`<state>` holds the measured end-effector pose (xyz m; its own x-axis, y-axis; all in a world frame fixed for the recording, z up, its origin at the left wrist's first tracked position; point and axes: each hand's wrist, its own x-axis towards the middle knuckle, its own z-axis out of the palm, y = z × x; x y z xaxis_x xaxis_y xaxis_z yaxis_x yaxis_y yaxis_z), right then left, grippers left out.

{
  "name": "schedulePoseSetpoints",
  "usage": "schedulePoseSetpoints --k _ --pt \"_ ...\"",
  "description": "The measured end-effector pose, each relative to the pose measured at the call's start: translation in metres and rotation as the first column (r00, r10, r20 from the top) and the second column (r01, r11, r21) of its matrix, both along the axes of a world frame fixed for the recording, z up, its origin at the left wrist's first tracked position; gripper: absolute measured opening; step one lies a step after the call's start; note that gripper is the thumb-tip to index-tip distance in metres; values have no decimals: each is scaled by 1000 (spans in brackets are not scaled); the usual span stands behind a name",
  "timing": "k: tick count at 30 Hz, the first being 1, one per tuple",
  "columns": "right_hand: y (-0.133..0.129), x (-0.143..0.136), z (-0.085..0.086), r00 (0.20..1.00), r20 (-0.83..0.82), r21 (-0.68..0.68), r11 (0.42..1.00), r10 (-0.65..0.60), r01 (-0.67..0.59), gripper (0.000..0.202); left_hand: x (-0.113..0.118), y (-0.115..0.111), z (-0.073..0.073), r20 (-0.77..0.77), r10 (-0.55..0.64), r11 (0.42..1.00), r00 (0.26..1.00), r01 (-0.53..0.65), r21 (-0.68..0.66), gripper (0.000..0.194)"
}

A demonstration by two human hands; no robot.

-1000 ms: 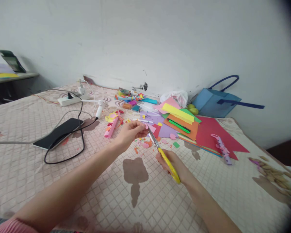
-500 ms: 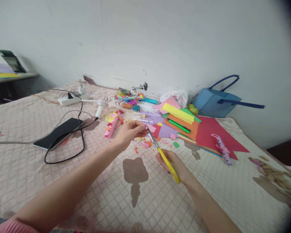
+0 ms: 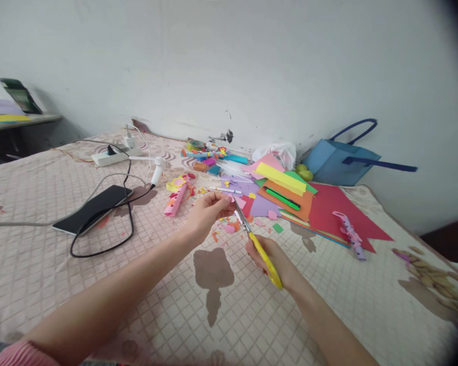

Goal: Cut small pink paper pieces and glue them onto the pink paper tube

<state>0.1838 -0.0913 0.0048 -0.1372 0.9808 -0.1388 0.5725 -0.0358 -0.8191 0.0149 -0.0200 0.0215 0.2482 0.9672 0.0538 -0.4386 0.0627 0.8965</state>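
Near the middle of the view, my left hand [image 3: 209, 212] pinches a small pink paper piece [image 3: 231, 198] between thumb and fingers. My right hand [image 3: 269, 256] is closed around the yellow handles of the scissors [image 3: 266, 262]. The metal blades point up and left, with their tips beside the pink piece. Paper scraps in pink, orange and green [image 3: 277, 228] lie on the cloth just beyond and beneath the hands. Part of my right fingers is hidden behind the handles.
Coloured sheets [image 3: 330, 211] with a green marker [image 3: 282, 199] lie right of centre. A blue bag [image 3: 339, 161] stands behind them. At left are a black tablet-like device [image 3: 95, 208], cables and a power strip [image 3: 116, 156]. A pink paper roll [image 3: 175, 200] lies left of my hands.
My left hand has shifted very slightly with the pink piece, and the scissor tips have moved a little to the right. Both hands keep their hold.
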Motion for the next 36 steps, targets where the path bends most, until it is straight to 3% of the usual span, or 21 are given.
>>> schedulePoseSetpoints --k 19,36 --pt "-1 -5 -7 998 -62 6 1000 6 -5 37 10 -7 -7 139 65 998 988 -64 -5 18" --pt "-1 -5 -15 997 -76 51 999 -3 6 41 11 -8 -8 150 65 998 987 -65 -3 17"
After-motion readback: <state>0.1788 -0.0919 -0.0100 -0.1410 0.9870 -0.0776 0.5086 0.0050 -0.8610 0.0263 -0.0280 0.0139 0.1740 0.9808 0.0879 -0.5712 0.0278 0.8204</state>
